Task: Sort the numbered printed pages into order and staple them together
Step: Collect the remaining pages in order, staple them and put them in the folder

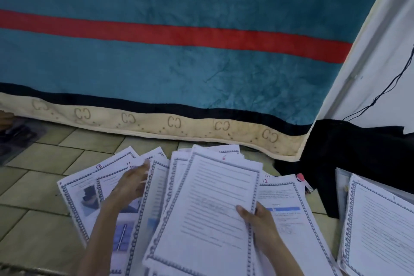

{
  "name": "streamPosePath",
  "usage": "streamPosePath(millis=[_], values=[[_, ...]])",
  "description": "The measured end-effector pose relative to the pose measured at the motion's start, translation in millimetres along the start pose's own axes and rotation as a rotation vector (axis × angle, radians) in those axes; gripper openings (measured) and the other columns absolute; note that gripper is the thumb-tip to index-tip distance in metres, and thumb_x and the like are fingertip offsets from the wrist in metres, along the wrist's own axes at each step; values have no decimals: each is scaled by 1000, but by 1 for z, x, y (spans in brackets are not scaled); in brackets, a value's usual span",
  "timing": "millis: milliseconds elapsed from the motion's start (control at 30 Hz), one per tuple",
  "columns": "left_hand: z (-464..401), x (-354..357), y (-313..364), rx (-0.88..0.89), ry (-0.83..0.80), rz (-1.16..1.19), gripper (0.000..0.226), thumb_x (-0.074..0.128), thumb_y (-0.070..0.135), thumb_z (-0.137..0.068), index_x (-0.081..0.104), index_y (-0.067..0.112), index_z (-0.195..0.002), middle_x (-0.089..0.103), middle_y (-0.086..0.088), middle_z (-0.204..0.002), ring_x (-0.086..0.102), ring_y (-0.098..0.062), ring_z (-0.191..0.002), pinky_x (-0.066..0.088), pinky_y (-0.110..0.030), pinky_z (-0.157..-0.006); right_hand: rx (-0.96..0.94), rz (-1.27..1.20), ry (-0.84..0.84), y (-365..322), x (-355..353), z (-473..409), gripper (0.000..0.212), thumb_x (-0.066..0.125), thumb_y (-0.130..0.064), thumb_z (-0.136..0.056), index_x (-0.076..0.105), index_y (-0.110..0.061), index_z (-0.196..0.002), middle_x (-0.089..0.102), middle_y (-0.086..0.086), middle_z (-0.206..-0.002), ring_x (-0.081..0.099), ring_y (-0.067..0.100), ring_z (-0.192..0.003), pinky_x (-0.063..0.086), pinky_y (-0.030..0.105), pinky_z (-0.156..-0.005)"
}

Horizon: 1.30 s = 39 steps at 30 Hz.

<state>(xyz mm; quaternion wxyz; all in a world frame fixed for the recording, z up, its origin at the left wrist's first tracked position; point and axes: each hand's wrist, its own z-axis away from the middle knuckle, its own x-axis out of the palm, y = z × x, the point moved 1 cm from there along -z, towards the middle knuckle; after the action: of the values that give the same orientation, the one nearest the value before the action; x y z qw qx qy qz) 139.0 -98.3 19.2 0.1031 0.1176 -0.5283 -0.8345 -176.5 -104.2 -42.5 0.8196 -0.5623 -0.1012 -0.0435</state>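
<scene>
A: Where are the pages?
B: Fanned on the tiled floor (40,226), 6 o'clock of the view. Top sheet (215,204) carries a red 6. At 9 o'clock of it, the page marked 13 (76,188); at 3 o'clock, the page marked 12 (284,199). A separate stack (378,231) lies well apart at 4 o'clock.

A: Hands?
B: Right hand (259,219) pinches the top sheet's right edge, thumb on the face, fingers curled under. Left hand (132,184) lies on the left-hand pages, fingers straight and close together, tips touching a sheet's edge.

A: Surroundings?
B: Teal blanket (179,74) with a red stripe at 12 o'clock. Black cloth (347,159) at 2 o'clock, a pink-capped pen (302,180) just beside it. No stapler seen.
</scene>
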Motion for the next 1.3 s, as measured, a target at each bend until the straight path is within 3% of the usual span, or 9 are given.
streamPosePath(millis=[100, 233, 367, 600, 833, 1000, 1067, 1167, 1300], values=[[1, 4, -13, -29, -12, -93, 47, 62, 46, -80, 66, 9, -109, 71, -12, -106, 65, -30, -98, 46, -50, -98, -26, 103, 63, 7, 17, -12, 34, 68, 0, -81, 62, -3, -114, 70, 11, -108, 66, 27, -99, 50, 48, -94], [6, 19, -19, -15, -45, -132, 61, 80, 39, -68, 59, 12, -118, 60, 1, -121, 52, -20, -117, 39, -38, -104, -70, 218, 46, 5, 29, -15, 29, 66, -4, -84, 64, -14, -111, 70, 0, -107, 66, 18, -99, 54, 36, -89], [2, 32, -22, 20, -53, -140, 49, 77, 8, -72, 53, 14, -115, 55, 1, -126, 52, -18, -111, 42, -36, -101, -116, 368, -116, 1, 37, -12, 30, 67, -12, -85, 61, -21, -114, 69, -8, -109, 66, 8, -100, 55, 22, -82], [3, -2, -14, 35, -178, 50, 43, 71, 4, -72, 62, 4, -114, 67, -17, -114, 66, -31, -99, 50, -50, -92, -61, 390, -221, -8, 37, -10, 48, 77, -29, -75, 55, -29, -118, 69, -11, -112, 64, 6, -105, 53, 28, -92], [3, -4, -5, 39, -209, 242, 20, 47, -1, -91, 64, 6, -99, 75, -10, -81, 72, -24, -67, 59, -32, -54, 22, 389, -383, -13, 46, -1, 54, 74, -42, -72, 60, -23, -120, 68, -14, -115, 61, 4, -110, 48, 20, -93], [6, 7, -8, 54, -249, 65, 30, 65, 10, -83, 61, 11, -113, 69, -10, -108, 67, -25, -96, 54, -42, -85, 35, 311, -332, -10, 50, 0, 36, 77, -29, -73, 54, -36, -99, 63, -23, -101, 59, -8, -92, 49, 8, -75], [8, 8, -7, 50, -292, 38, 51, 77, 16, -70, 59, 9, -117, 68, -12, -114, 65, -28, -102, 50, -48, -93, 17, 276, -314, -10, 52, 3, 47, 81, -43, -63, 56, -35, -102, 67, -22, -102, 63, -3, -94, 51, 12, -78], [8, 14, -7, 70, -343, 84, 66, 86, 36, -51, 63, 14, -109, 71, -8, -108, 70, -20, -93, 58, -36, -77, 3, 199, -248, -8, 46, 3, 82, 86, -57, -45, 59, -28, -116, 70, -12, -111, 66, 8, -104, 53, 31, -90], [2, 29, -16, 142, -242, 299, 57, 67, 54, -72, 65, 15, -113, 70, -15, -107, 68, -27, -95, 56, -41, -82, 45, 0, -130, -10, 28, 3, 77, 87, -32, -57, 52, -17, -124, 68, 0, -116, 65, 19, -105, 54, 42, -90]])
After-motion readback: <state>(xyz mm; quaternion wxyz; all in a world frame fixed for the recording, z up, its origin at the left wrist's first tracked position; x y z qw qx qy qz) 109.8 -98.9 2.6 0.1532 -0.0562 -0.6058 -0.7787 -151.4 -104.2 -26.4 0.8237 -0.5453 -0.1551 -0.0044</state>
